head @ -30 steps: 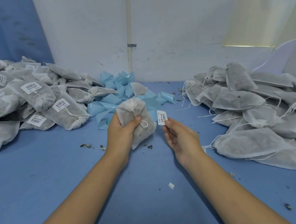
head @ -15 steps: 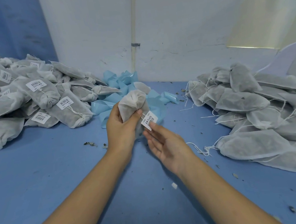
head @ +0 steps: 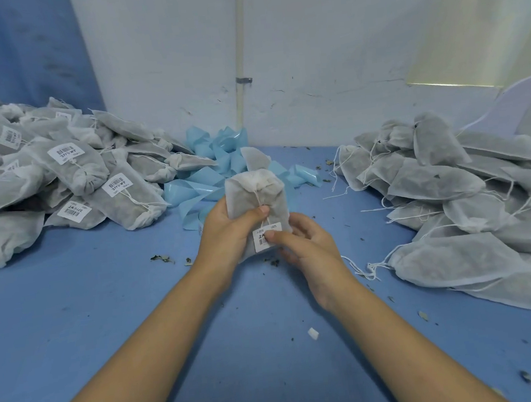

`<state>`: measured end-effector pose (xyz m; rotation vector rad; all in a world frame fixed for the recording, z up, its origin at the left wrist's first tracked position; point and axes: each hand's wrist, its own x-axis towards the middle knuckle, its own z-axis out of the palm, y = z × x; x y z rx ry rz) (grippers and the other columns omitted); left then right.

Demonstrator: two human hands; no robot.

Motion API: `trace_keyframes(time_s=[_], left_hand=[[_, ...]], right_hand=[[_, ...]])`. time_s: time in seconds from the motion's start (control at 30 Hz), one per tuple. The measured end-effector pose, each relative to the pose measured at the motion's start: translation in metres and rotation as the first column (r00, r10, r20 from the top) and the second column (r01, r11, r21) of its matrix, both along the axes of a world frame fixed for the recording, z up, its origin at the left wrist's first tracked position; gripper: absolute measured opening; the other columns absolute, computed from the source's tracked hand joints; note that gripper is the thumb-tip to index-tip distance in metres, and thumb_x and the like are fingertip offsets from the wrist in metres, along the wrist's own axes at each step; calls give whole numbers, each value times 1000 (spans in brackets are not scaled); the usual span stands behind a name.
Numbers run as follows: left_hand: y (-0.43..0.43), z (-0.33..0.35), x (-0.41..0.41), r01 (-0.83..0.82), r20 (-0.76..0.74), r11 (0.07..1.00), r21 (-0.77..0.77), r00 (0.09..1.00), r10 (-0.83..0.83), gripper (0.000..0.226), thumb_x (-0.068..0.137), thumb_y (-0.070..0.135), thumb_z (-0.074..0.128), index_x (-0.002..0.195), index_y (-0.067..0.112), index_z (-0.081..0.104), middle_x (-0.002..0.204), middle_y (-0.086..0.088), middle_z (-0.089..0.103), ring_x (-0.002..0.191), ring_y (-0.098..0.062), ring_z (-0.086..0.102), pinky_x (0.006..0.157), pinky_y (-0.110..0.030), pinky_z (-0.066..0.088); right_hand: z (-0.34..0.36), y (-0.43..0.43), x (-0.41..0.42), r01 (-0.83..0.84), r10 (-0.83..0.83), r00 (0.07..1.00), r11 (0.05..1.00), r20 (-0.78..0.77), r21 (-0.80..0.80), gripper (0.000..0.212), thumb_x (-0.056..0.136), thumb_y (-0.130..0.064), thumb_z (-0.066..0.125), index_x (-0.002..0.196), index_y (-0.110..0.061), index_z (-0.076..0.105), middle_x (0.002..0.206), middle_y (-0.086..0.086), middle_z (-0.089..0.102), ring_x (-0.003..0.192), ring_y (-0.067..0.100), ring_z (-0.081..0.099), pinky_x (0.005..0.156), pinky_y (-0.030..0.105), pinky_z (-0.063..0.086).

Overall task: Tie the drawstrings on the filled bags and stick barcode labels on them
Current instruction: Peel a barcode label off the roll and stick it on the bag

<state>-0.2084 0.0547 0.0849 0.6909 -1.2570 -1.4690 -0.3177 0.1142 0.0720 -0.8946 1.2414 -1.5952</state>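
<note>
A filled grey mesh bag (head: 250,192) with its drawstring tied is held upright above the blue table, in the middle of the view. My left hand (head: 228,233) grips the bag from the left, thumb across its front. A white barcode label (head: 263,238) lies on the lower front of the bag. My right hand (head: 304,245) curls round the bag's right side and its thumb presses on the label.
A heap of labelled bags (head: 71,184) fills the left of the blue table (head: 106,313). Unlabelled bags with loose strings (head: 452,202) are piled on the right. Light blue label backing strips (head: 210,180) lie by the white wall. Small crumbs and a white scrap (head: 313,333) dot the table.
My right hand brought the label from beside the bag onto the bag's front and now presses it down. The bag has sunk slightly lower in my left hand.
</note>
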Motion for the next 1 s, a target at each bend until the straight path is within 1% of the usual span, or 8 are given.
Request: trace_keyframes(time_s=[0.2,0.33,0.6,0.77,0.8,0.87,0.93,1.0], left_hand=[[-3,-7,1,103,58,994,24,993,-105,51,63,26,84,108,13,64,99,-6,73,93,-21,70,84,-35,54],[-5,-11,3,200,50,978,53,978,-202,41,71,24,75,106,6,68,104,-10,73,101,-23,68,92,-36,53],[-10,-12,6,281,-9,952,122,960,-282,17,75,19,71,91,11,73,94,-6,74,89,-17,71,72,-24,57],[-7,-9,9,134,350,991,14,928,-131,25,84,34,67,79,9,64,59,-5,66,44,-14,59,42,-18,44],[-7,-8,9,85,299,996,27,950,-89,26,85,32,67,76,8,61,55,-4,63,40,-12,55,40,-17,42],[-11,0,11,20,-13,989,143,1000,-18,19,90,21,62,77,8,59,60,-3,67,49,-10,62,44,-16,46],[-20,8,18,98,-397,974,207,918,-8,5,91,10,57,94,8,61,94,-2,73,90,-12,71,64,-22,57],[-27,11,26,142,-532,969,204,846,-13,52,90,1,56,139,6,39,138,-1,52,116,-14,60,81,-35,57]], right_hand=[[2,-1,-6,-9,22,982,997,190,-72,13,83,-6,67,91,-16,63,83,-3,71,74,7,67,66,17,51],[1,-1,-10,33,-18,968,998,251,-59,7,87,-15,66,92,-18,64,87,-4,70,80,7,66,69,17,49],[1,-2,-7,58,-21,932,994,361,-92,10,88,-10,64,96,-8,67,92,5,71,84,14,68,72,20,55],[-1,-2,-10,89,-73,956,995,285,-43,2,88,-17,65,88,-19,67,83,-5,70,77,6,65,66,16,49],[-2,-2,-11,94,-84,960,995,267,-27,3,87,-18,67,85,-20,67,80,-8,70,74,5,64,64,16,48],[-4,-3,-12,88,-90,962,996,258,17,4,85,-17,69,84,-21,69,75,-10,69,69,5,62,61,14,49],[-6,-3,-13,72,-86,965,995,248,65,6,84,-10,69,85,-17,70,72,-8,68,66,5,60,60,13,50],[-9,-4,-15,75,-97,963,993,252,96,11,84,-1,67,85,-12,69,69,-5,69,61,4,60,60,13,50]])
